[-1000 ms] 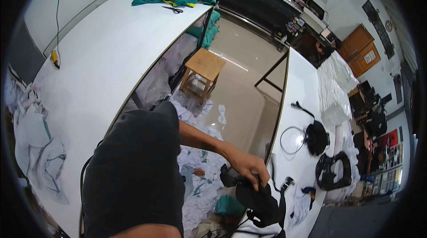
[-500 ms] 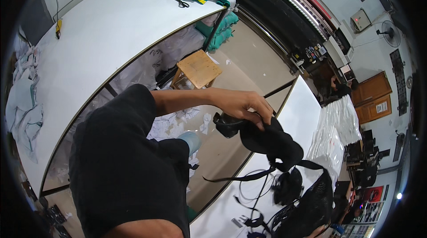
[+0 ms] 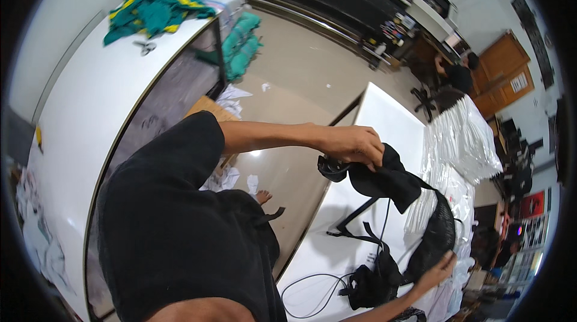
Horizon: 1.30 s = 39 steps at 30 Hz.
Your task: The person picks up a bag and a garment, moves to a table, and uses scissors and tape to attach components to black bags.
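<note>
My left hand (image 3: 359,145) is closed on a black strap harness (image 3: 384,180) with a curved padded part, held above a white table (image 3: 327,253). A small dark rounded piece (image 3: 332,167) hangs beside that hand. From the padded part a strap runs to a black mesh panel (image 3: 431,241). The panel's lower edge is gripped by my right hand (image 3: 442,269), whose fingertips are partly hidden. Below lie a black pouch-like bundle (image 3: 369,286) with straps and a thin black cable (image 3: 300,281) looped on the tabletop.
Stacked white plastic-wrapped packets (image 3: 448,147) cover the table's far side. At left, a long white table (image 3: 78,123) bears green-and-yellow cloth (image 3: 153,12) and scissors (image 3: 145,48). A wooden stool (image 3: 207,105) and paper scraps (image 3: 231,102) are on the floor. Another person (image 3: 460,75) sits farther off.
My view has shifted, bringing the packets and the seated person more into sight. The harness is spread wider between my hands, and my right hand now shows clearly at the mesh panel.
</note>
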Available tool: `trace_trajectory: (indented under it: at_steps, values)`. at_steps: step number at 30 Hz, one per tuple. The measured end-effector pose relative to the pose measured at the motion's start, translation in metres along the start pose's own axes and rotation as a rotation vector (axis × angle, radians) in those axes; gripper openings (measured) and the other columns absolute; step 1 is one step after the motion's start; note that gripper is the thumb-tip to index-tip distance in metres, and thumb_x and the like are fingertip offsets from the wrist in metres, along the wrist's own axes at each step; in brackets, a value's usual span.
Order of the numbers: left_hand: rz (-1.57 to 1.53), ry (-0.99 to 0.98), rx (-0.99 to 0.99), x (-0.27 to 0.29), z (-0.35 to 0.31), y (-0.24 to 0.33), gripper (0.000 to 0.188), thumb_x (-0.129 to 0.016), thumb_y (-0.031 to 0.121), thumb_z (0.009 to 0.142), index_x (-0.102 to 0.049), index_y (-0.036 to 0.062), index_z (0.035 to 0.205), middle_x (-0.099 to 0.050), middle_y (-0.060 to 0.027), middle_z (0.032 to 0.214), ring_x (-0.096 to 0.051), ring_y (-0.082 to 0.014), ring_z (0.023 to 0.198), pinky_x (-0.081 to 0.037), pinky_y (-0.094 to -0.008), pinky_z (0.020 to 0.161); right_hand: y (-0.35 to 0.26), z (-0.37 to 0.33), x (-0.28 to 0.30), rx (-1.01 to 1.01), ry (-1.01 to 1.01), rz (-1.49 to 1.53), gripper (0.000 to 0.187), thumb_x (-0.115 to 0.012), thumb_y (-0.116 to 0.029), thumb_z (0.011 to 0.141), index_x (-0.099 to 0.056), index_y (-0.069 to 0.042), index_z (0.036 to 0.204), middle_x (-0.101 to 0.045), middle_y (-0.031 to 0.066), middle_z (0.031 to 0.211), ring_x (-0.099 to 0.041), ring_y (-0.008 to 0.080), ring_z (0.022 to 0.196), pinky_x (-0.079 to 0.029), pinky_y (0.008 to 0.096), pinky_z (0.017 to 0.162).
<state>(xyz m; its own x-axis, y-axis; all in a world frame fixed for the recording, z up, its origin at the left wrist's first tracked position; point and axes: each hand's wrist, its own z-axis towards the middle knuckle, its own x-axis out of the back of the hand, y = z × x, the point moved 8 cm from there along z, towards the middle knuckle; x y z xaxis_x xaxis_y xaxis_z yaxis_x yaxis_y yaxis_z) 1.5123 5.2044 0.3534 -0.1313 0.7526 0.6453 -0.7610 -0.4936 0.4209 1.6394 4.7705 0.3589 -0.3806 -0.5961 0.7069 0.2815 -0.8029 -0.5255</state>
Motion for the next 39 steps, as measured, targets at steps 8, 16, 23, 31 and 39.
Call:
trace_trajectory:
  at_steps: [8,16,23,31,39]
  values:
    - [0.151,-0.186,-0.254,-0.136,0.037,-0.141,0.019,-0.060,0.005,0.074,-0.057,0.0091,0.092,-0.056,-0.0042,0.094,-0.058,-0.0231,0.098,-0.039,-0.0452,0.103,0.036,0.013,-0.158,0.059,-0.119,-0.067,0.026,-0.049,-0.019,0.100,-0.056,0.006,0.094,-0.062,0.0287,0.085,-0.058,0.0485,0.078,-0.046,0.0462,0.067]
    - [0.137,-0.331,-0.440,-0.220,0.036,-0.186,0.023,-0.061,0.009,0.075,-0.056,0.0075,0.097,-0.055,-0.0055,0.098,-0.055,-0.0238,0.098,-0.039,-0.0465,0.100,0.102,0.018,-0.211,0.151,-0.038,-0.165,0.022,-0.049,-0.002,0.088,-0.058,0.003,0.108,-0.065,0.0241,0.098,-0.063,0.0430,0.090,-0.049,0.0465,0.077]
    - [0.066,-0.362,-0.403,-0.268,0.041,-0.204,0.022,-0.063,0.012,0.074,-0.057,0.0105,0.095,-0.056,-0.0063,0.102,-0.055,-0.0249,0.100,-0.036,-0.0499,0.102,0.129,0.004,-0.224,0.130,-0.021,-0.245,0.024,-0.048,-0.004,0.089,-0.059,0.004,0.110,-0.065,0.0215,0.104,-0.063,0.0412,0.095,-0.050,0.0443,0.082]
    - [-0.051,-0.260,-0.248,-0.296,0.038,-0.211,0.020,-0.066,0.012,0.070,-0.066,0.0109,0.090,-0.056,-0.0069,0.099,-0.054,-0.0261,0.103,-0.032,-0.0543,0.107,0.131,-0.026,-0.248,0.056,-0.080,-0.350,0.024,-0.049,-0.006,0.091,-0.060,0.002,0.111,-0.064,0.0185,0.102,-0.064,0.0375,0.094,-0.051,0.0433,0.078]
    - [-0.217,-0.366,-0.125,-0.292,0.016,-0.226,0.026,-0.065,0.028,0.085,-0.069,0.0103,0.104,-0.053,-0.0146,0.122,-0.043,-0.0327,0.126,-0.022,-0.0598,0.114,0.127,-0.054,-0.246,-0.326,-0.063,-0.508,0.031,-0.052,-0.026,0.100,-0.060,0.001,0.114,-0.064,0.0180,0.111,-0.061,0.0344,0.104,-0.049,0.0417,0.086]
